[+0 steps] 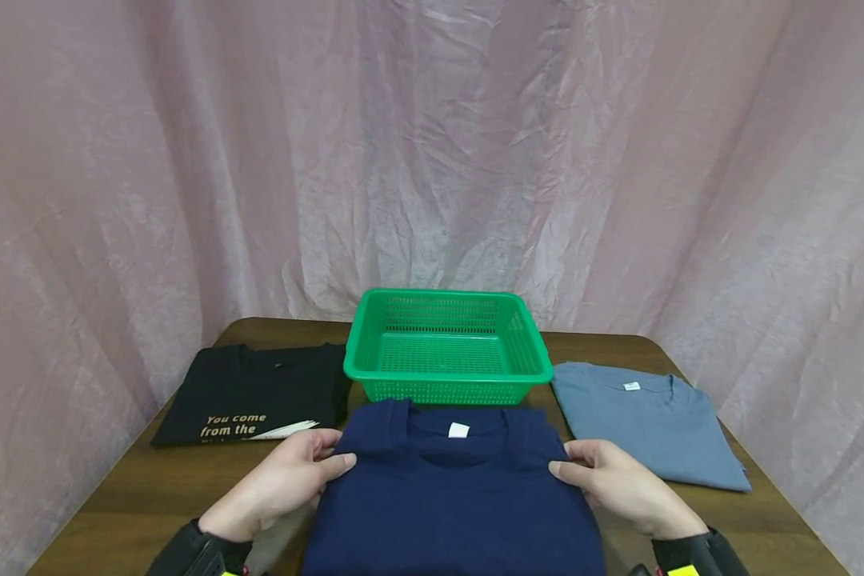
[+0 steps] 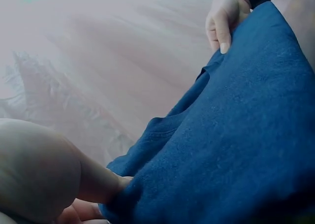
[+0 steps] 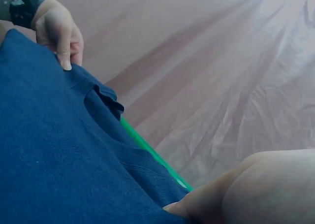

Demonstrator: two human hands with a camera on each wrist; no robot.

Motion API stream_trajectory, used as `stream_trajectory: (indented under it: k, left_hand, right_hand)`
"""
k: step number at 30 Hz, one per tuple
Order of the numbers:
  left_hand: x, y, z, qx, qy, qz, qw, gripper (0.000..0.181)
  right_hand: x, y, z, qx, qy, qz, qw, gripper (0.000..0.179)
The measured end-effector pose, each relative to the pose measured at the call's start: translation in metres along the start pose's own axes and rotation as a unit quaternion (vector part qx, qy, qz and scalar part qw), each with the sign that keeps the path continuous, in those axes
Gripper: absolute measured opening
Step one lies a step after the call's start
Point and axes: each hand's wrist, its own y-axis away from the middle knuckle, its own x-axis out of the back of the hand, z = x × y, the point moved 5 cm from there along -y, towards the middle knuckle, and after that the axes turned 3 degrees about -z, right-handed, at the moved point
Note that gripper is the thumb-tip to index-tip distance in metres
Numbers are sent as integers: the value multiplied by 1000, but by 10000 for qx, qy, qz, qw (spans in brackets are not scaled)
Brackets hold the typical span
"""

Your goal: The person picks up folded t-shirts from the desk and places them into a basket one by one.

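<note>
In front of the green basket, pinching the navy shirt by its two shoulders with left hand and right hand, presumably to keep it flat and even; black shirt and blue shirt off to either side, perhaps for elbow room.

The dark blue shirt is folded neat and smooth, with a small white tag inside its round neck, and it is held at both sides near the top, neck end just in front of the green basket.
</note>
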Motion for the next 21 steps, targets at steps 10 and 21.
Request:
stream_trajectory:
  k: [10, 21]
  left_hand:
    - [2, 5, 17, -250, -6, 2, 9997, 43]
    - [7, 5, 38, -400, -354, 444, 9976, 43]
  right_hand:
    - [4, 5, -12, 104, 352, 317, 9988, 39]
    - [8, 3, -31, 226, 557, 683, 9959, 36]
